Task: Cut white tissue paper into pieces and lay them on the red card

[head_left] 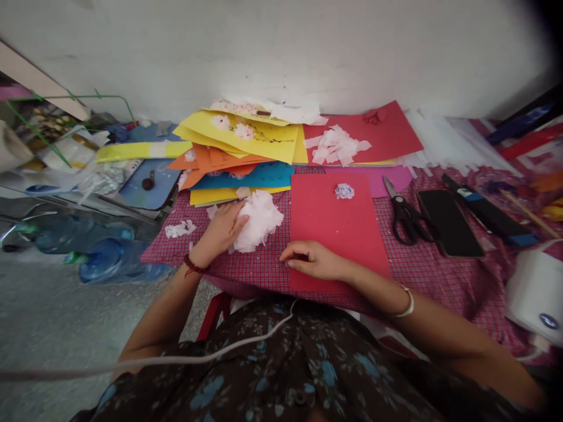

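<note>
My left hand [223,230] lies with its fingers stretched out against the left side of a pile of torn white tissue paper [259,221]. Nothing visible is gripped in it. My right hand [315,261] hovers or rests over the lower left of a red sheet of paper [336,225]; I cannot tell if it touches. Its fingers are loosely bent, with a gap between thumb and forefinger and nothing seen between them. On the upper part of that sheet sits a small crumpled paper ball [344,191], white with purplish specks.
Behind are stacked coloured sheets with paper blossoms [275,142] and more white scraps [336,145]. To the right lie black scissors [405,217], a phone [451,224] and a dark cutter-like tool [490,211]. Small scraps [180,228] are at left. A white cable [211,354] crosses in front.
</note>
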The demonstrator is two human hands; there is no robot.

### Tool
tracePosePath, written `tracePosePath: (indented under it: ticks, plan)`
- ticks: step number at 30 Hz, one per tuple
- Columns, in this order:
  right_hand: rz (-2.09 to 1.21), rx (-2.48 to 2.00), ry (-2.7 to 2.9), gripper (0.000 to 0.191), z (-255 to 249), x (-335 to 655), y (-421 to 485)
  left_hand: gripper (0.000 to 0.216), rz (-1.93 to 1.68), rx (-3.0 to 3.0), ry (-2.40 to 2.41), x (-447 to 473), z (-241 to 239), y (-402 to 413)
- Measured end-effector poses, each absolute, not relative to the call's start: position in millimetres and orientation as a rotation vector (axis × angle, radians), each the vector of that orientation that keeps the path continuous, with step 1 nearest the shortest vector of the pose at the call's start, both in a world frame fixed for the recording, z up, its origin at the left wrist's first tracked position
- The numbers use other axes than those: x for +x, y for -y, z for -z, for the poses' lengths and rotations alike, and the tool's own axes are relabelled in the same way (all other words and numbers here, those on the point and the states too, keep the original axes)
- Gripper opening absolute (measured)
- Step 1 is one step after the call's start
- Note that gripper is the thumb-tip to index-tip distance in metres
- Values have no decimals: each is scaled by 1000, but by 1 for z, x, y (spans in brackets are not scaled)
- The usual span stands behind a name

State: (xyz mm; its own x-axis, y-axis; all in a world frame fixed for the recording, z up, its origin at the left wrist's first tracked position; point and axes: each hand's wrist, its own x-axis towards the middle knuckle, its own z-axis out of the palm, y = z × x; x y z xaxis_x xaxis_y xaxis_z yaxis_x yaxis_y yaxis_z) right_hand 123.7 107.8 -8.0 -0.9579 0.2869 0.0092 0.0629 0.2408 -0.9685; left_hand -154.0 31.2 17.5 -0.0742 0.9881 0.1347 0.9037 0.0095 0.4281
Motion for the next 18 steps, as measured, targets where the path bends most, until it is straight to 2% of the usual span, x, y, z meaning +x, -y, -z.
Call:
tracePosePath:
  ticks: [4,8,12,18]
  plan:
    - [-1803,-317,2318,16,7,124,-108,53,-533,2057,-2027,-164,-34,-28]
    - [-1798,-301,2309,15,5,124,-108,51,-624,2007,-2085,-181,-50,-41]
    - [-1786,-313,2321,15,5,123,-109,49,-636,1937,-2126,-190,-44,-68]
    - [-1751,-278,2312,16,6,123,-110,45,-877,1730,-2032,-178,-43,-69]
